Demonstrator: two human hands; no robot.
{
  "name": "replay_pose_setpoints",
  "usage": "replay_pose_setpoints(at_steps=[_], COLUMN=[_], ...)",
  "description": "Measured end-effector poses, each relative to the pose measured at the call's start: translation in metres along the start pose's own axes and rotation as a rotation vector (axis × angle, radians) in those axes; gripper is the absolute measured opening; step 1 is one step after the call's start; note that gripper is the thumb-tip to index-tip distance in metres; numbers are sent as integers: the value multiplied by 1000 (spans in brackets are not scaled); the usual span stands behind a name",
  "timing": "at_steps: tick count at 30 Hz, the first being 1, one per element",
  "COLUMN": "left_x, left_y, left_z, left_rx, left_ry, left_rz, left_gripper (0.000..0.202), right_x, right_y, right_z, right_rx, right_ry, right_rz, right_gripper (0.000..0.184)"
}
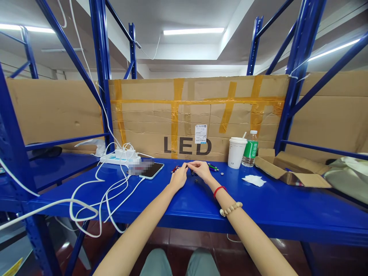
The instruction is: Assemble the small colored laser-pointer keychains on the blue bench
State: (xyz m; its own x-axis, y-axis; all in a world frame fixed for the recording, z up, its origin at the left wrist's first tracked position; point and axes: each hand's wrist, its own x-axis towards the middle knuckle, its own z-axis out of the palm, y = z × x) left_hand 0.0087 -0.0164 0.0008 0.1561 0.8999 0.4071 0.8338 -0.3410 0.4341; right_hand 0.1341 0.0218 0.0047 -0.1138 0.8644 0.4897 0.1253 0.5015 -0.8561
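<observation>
Both my hands meet over the middle of the blue metal shelf (178,207). My left hand (179,177) and my right hand (201,169) have their fingers pinched together on a small dark thin object (189,166) held between them, too small to name. Several small pen-like pieces in red and green (212,167) lie on the shelf just behind my hands, with tiny dark parts near my right hand. My right wrist wears a red string and a bead bracelet.
A phone (151,170) lies left of my hands, beside a white power strip (120,157) with white cables trailing off the front edge. A paper cup (237,152), a water bottle (250,153), a tissue (253,180) and an open cardboard box (290,172) stand at right. Taped cardboard marked LED forms the back wall.
</observation>
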Motion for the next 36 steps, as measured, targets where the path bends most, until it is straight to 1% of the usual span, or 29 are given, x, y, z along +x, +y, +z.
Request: replay_pose_setpoints(at_steps=[5,11,15,19,24,28,33,36], left_x=[1,0,0,1,2,3,4,3], left_y=[-1,0,1,1,-3,-5,-3,-2], left_z=[0,-1,-2,-2,1,4,4,3], left_rx=[-22,-32,-51,-84,-115,-97,-84,-94], left_ry=[-2,-12,1,17,6,21,60,62], left_rz=[-27,-44,-12,11,56,88,58,49], left_gripper=[27,25,25,25,23,24,25,26], right_x=[-1,-1,-3,-4,-3,-4,-5,-4], right_y=[-3,-6,-9,-11,-12,-13,-14,-12], right_z=[-4,-6,-7,-8,-11,-11,-8,-7], right_rx=[82,105,127,175,248,200,120,89], right_ry=[-94,-91,-97,-102,-114,-103,-37,-28], right_rz=[61,84,110,174,275,257,191,172], right_gripper=[39,39,40,39,32,31,31,33])
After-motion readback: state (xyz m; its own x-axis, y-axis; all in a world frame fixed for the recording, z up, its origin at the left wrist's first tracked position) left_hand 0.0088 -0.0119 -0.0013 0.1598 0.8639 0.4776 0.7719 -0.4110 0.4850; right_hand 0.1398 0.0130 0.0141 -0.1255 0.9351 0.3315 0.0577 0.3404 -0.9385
